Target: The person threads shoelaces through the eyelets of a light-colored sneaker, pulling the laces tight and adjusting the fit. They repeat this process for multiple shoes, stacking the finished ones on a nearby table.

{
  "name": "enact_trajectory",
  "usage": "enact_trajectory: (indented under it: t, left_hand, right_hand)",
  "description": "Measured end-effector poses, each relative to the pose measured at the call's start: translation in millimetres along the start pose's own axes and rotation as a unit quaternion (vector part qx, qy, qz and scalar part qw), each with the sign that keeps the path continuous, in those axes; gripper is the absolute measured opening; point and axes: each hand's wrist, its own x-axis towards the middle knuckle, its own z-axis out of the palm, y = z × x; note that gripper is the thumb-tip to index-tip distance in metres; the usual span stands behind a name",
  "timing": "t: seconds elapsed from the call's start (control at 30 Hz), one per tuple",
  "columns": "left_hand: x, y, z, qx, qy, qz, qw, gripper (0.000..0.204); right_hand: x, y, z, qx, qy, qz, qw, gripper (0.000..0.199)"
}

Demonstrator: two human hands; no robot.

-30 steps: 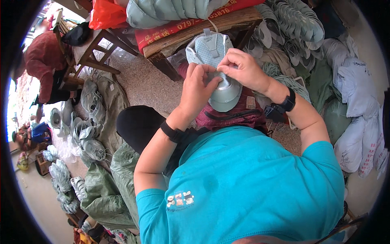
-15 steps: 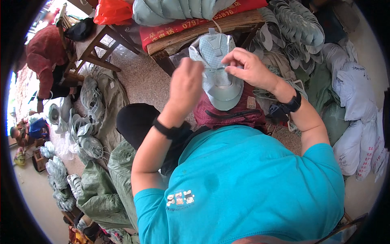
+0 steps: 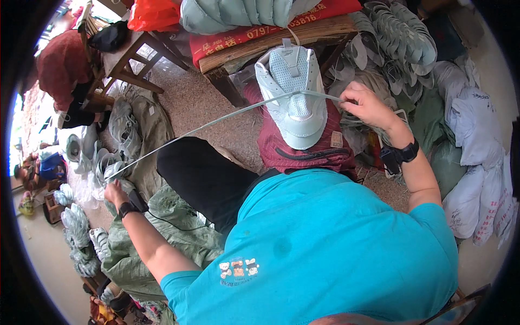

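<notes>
A light grey-blue shoe upper (image 3: pixel 298 128) lies with its toe toward me on a maroon cloth item (image 3: pixel 271 142) with a dark zip. A pale flat shoelace (image 3: pixel 260 104) crosses its lower eyelet area and is drawn out to both sides. Far out to the left, my left hand (image 3: pixel 115 194) is closed on the long end of the lace. My right hand (image 3: pixel 369 106) pinches the shorter end just right of the upper. Whether the lace passes through the eyelets is too small to tell.
A wooden bench (image 3: pixel 276 39) with a red cloth and stacked uppers (image 3: pixel 233 15) stands ahead. White sacks (image 3: pixel 474 116) and more uppers (image 3: pixel 398 32) are at the right. Green woven sacks (image 3: pixel 135 260) and shoe parts (image 3: pixel 123 130) lie left, near another person (image 3: pixel 62 70).
My hands were together over the upper. Now the left has swung far out to the left and the right slightly outward, with the lace stretched between them.
</notes>
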Motion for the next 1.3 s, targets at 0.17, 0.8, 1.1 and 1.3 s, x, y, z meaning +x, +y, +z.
enact_trajectory:
  t: [0.17, 0.8, 1.1, 1.3]
  left_hand:
    - [-67.2, 3.6, 98.4, -0.352, -0.326, -0.279, 0.832, 0.031]
    - [-565.2, 61.4, 226.0, 0.036, -0.733, 0.015, 0.679, 0.033]
    - [-568.7, 76.4, 220.3, 0.185, -0.672, 0.246, 0.674, 0.034]
    - [-569.6, 67.5, 221.6, 0.19, -0.681, 0.235, 0.667, 0.033]
  right_hand:
    - [-21.4, 56.1, 2.0, -0.031, -0.041, 0.333, 0.941, 0.019]
    - [-277.6, 273.8, 66.7, 0.393, 0.317, 0.65, 0.568, 0.021]
    - [-8.7, -8.0, 16.8, 0.472, 0.206, 0.349, 0.783, 0.043]
    - [31.1, -46.4, 18.5, 0.347, 0.052, 0.218, 0.911, 0.022]
